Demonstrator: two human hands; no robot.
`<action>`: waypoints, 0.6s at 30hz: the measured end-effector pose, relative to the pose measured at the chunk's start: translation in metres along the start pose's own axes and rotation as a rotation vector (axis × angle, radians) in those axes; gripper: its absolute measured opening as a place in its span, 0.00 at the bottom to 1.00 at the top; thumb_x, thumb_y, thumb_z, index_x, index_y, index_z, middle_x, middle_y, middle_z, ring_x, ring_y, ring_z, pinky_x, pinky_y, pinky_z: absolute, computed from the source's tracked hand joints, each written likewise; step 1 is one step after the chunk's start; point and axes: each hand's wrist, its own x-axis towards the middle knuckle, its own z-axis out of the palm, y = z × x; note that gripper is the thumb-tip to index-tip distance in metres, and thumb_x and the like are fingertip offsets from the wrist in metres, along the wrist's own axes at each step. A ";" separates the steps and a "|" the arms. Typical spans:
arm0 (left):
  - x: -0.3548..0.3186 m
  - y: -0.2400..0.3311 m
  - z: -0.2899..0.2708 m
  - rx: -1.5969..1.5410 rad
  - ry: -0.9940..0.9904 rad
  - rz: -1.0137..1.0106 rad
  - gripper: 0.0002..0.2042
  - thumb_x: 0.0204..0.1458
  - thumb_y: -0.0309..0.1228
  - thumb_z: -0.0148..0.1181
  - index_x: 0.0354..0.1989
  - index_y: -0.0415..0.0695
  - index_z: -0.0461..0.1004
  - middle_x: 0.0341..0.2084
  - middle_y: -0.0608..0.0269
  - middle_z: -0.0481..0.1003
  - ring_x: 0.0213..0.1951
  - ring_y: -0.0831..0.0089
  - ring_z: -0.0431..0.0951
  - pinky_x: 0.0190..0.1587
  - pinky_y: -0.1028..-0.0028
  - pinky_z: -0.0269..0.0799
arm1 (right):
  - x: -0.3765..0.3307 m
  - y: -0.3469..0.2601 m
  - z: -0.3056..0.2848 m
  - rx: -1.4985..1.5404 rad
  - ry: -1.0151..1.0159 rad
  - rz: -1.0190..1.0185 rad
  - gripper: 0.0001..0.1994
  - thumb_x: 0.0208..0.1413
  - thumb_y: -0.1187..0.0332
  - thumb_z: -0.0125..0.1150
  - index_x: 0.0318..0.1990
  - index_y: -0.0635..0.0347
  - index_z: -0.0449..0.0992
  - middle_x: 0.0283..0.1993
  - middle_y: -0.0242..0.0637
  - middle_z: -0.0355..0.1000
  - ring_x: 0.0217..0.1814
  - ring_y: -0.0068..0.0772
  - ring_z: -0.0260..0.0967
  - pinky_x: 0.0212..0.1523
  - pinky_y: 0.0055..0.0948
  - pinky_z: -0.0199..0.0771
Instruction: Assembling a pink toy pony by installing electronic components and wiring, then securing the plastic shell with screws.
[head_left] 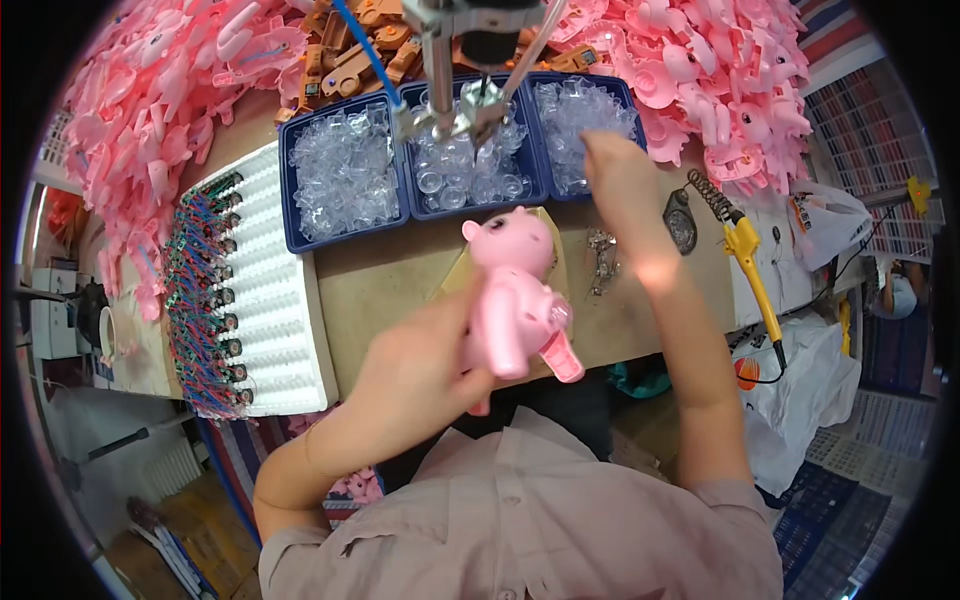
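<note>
Left hand [420, 365] gripping pink pig toy [515, 300], right hand [620, 180] over blue tray [585, 135]

Bare bench [390, 275] between white tray [285, 300] and soldering iron [750, 270].

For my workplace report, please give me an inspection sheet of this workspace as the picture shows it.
Surface: brown workbench, crowded at the back and sides.
Job's things: pink animal-shaped toy held upright by the left hand; three blue trays of clear plastic parts.
Clutter: heaps of pink toy shells on both sides, orange parts, white foam tray with small wired components.
Grippers: right hand reaches to the right-most blue tray; whether it holds anything cannot be told.
Cables: blue wire at a metal fixture; yellow soldering iron with cord.
Surroundings: white plastic bags, another person at the right edge.
</note>
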 end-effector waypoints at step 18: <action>-0.031 -0.044 0.057 -1.535 0.150 -0.228 0.45 0.42 0.50 0.70 0.63 0.40 0.54 0.56 0.57 0.65 0.56 0.65 0.69 0.59 0.65 0.67 | -0.103 -0.139 -0.076 1.190 -0.124 0.325 0.08 0.47 0.79 0.64 0.36 0.68 0.74 0.42 0.38 0.67 0.44 0.27 0.65 0.45 0.24 0.66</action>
